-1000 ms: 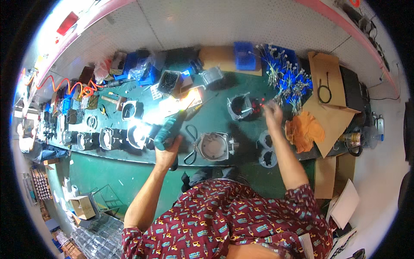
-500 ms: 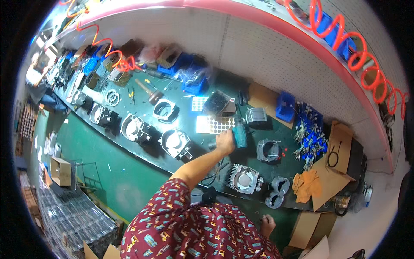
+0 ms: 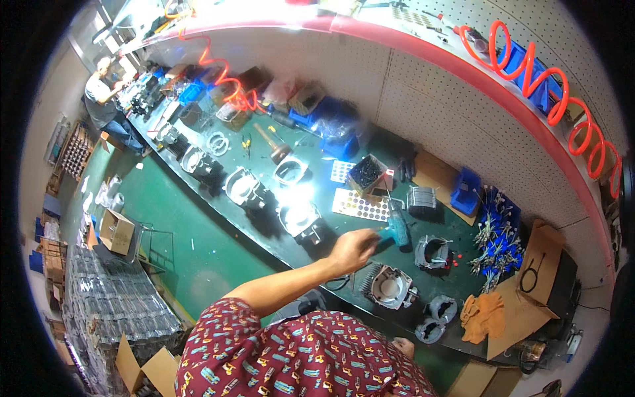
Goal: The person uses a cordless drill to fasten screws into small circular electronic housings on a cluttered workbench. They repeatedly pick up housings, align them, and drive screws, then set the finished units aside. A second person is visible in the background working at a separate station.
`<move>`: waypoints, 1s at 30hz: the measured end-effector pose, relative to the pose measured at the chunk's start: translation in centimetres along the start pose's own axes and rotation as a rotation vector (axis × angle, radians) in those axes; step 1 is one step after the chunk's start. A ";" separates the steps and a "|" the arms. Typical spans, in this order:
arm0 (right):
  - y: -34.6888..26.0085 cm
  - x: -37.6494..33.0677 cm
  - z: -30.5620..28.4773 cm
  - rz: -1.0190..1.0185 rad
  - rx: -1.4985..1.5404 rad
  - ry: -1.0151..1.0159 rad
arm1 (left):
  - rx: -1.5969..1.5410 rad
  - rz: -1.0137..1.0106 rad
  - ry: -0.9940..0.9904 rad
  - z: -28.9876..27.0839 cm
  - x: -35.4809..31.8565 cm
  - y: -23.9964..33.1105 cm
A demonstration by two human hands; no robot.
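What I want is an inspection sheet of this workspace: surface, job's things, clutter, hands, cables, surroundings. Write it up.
Surface: green bench, crowded, with glare in places.
Job's things: teal power drill by the left hand; finned metal cylinder near the front edge.
Clutter: orange gloves, mallet, blue bin.
Hands: left hand at the drill's handle, grip unclear; right hand low in view, partly hidden by the shirt.
Cables: black cable loop toward the right end; red coiled hose, upper right.
Surroundings: another person, far left; open cardboard box at left.
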State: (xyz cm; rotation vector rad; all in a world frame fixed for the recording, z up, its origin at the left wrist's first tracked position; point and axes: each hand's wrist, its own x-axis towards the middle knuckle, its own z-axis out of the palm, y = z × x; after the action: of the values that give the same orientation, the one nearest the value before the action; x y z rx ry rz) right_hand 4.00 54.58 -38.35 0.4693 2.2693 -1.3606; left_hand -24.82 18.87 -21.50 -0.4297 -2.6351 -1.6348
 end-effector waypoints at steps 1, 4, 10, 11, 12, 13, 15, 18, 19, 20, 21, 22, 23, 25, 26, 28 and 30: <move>3.1 0.7 -0.4 -0.065 -0.144 -0.028 | -0.050 -0.023 0.046 -2.7 -0.7 2.0; 6.8 2.6 0.0 -0.047 -0.310 -0.095 | -0.067 -0.031 0.279 -10.7 0.5 3.3; -0.2 6.6 4.4 0.234 -0.201 -0.044 | -0.299 -0.360 0.420 -25.3 11.5 -13.8; -1.7 7.0 5.5 0.269 -0.179 -0.022 | -0.289 -0.437 0.413 -27.0 13.6 -17.3; -3.2 7.2 6.8 0.302 -0.158 0.006 | -0.280 -0.516 0.398 -28.0 15.5 -21.1; -4.8 7.7 8.2 0.325 -0.140 0.025 | -0.318 -0.575 0.418 -28.8 17.4 -25.5; -7.9 8.6 11.2 0.362 -0.110 0.043 | -0.311 -0.732 0.541 -30.0 21.6 -33.3; -12.0 7.2 15.1 0.456 -0.077 0.089 | -0.372 -0.958 0.524 -27.5 27.7 -39.3; -14.1 10.2 16.0 0.393 -0.093 0.031 | -0.259 -0.891 0.705 -32.1 27.8 -46.0; -16.1 14.4 17.3 0.301 -0.102 -0.031 | -0.125 -0.803 0.899 -39.0 28.1 -51.1; -15.1 8.1 17.6 0.491 -0.073 0.097 | -0.354 -0.949 0.686 -26.8 31.3 -45.6; -15.8 6.4 18.4 0.536 -0.060 0.121 | -0.284 -1.046 0.662 -25.2 32.4 -43.6; -16.7 6.5 18.7 0.544 -0.061 0.117 | -0.214 -1.075 0.661 -26.1 32.8 -44.2; -17.9 7.1 19.4 0.555 -0.061 0.108 | -0.144 -1.114 0.655 -28.1 33.3 -45.3; -18.3 7.6 19.2 0.564 -0.067 0.107 | -0.149 -1.126 0.649 -29.0 33.5 -45.6; -18.8 6.9 19.8 0.603 -0.058 0.126 | -0.076 -1.120 0.629 -28.8 33.5 -42.9; -19.1 6.9 20.3 0.622 -0.059 0.122 | -0.034 -1.101 0.643 -29.6 33.1 -40.0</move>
State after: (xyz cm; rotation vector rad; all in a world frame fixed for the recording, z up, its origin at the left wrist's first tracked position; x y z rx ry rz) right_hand -7.26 28.28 -36.34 1.1464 1.9904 -0.9609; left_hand -70.08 -16.40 -38.10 1.5171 -2.3352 -1.5110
